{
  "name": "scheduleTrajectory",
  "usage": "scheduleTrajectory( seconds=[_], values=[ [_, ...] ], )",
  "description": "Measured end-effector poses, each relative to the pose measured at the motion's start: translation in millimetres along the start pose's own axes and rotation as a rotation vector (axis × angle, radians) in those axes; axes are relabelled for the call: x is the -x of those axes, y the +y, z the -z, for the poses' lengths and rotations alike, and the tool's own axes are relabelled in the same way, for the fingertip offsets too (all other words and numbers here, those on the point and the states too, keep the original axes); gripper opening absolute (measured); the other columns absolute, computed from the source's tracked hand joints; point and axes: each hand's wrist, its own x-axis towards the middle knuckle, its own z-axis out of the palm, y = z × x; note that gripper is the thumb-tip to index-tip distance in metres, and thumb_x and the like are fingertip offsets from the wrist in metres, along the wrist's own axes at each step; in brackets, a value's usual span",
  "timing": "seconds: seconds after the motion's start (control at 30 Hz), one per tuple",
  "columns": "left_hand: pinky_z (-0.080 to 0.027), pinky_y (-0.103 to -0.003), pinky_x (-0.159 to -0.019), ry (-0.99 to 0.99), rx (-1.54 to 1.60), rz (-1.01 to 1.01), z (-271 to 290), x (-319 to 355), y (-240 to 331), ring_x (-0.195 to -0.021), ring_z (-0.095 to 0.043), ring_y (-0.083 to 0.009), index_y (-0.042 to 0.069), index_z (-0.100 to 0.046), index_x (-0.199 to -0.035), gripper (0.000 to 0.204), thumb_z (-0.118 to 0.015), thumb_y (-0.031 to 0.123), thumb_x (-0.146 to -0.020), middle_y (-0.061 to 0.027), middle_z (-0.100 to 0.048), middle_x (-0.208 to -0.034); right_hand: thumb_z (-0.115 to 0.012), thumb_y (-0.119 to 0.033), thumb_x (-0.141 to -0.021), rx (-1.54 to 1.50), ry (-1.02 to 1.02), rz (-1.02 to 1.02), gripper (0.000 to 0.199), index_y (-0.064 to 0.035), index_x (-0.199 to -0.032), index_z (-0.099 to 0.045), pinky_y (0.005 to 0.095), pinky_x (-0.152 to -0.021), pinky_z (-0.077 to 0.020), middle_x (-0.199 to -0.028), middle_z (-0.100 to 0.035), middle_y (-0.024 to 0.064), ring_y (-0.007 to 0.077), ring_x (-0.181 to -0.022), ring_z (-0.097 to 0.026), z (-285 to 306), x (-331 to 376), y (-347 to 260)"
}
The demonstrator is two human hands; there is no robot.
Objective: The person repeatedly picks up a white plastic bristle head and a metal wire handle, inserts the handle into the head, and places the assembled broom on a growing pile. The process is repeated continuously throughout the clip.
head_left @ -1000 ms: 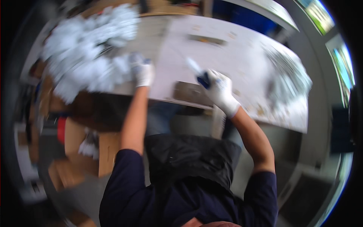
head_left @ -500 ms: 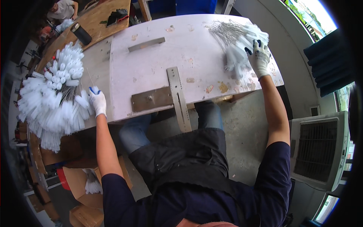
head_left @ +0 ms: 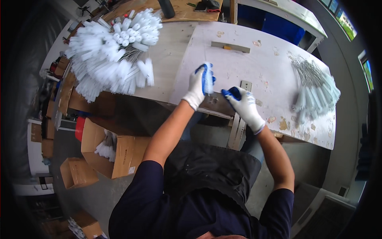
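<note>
My left hand [head_left: 197,85], in a white glove with a blue palm, is closed around a white bristle brush [head_left: 208,79] above the front part of the table. Close to its right, my right hand [head_left: 246,105] wears the same kind of glove, fingers curled in; what they hold, if anything, is hidden. Beneath the hands lie a flat metal plate [head_left: 217,104] and a slotted metal strip [head_left: 237,133] reaching past the table's front edge. A large heap of white brushes [head_left: 105,59] lies at left. Farther right is a smaller brush pile [head_left: 316,93], its wire stems pointing away.
A metal bar [head_left: 230,47] stands on the pale, stained table [head_left: 274,79]. A dark cylindrical bottle [head_left: 166,8] is on the wooden table behind. Open cardboard boxes [head_left: 131,155] sit on the floor at left, one with white brushes inside. Another white table [head_left: 286,14] stands beyond.
The view has turned. My left hand has come from the left heap to the table's middle with a brush. My right hand has left the right pile and moved in beside it.
</note>
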Motion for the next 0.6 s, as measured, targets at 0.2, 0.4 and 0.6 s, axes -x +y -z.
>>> scheduleTrajectory(
  seconds=[0.2,0.4,0.6],
  values=[
    [-0.056,-0.044,-0.093,-0.285,0.29,0.168,-6.5,7.0,-5.9,-0.106,-0.067,-0.0331,0.001,-0.052,-0.136,0.038,-0.045,0.011,-0.101,-0.0218,-0.065,-0.117,-0.07,-0.039,-0.088,0.05,0.002,-0.017,0.044,0.0005,-0.107,-0.072,0.0444,-0.09,-0.0519,-0.1,-0.073,0.0223,0.0366,-0.1,-0.069,-37.3,-28.2,12.7],
    [-0.056,-0.043,-0.091,-0.39,0.25,0.218,16.1,-8.1,-3.0,-0.103,-0.068,-0.0311,0.002,-0.052,-0.138,0.042,-0.053,0.027,-0.105,-0.0203,-0.066,-0.112,-0.071,-0.028,-0.089,0.026,-0.144,-0.109,0.033,0.0037,-0.098,-0.073,0.0412,-0.083,-0.0544,-0.092,-0.074,0.0206,0.0356,-0.088,-0.072,-38.8,-53.1,8.8],
    [-0.056,-0.035,-0.086,-0.268,-0.447,0.175,-5.7,-34.9,18.3,-0.098,-0.068,-0.0214,0.002,-0.063,-0.128,0.033,-0.058,0.019,-0.1,-0.0115,-0.068,-0.11,-0.073,-0.032,-0.088,0.014,-0.047,-0.197,0.034,0.002,-0.096,-0.074,0.0411,-0.08,-0.0543,-0.088,-0.075,0.0184,0.0308,-0.086,-0.073,-36.3,-59.6,25.5]
  ],
)
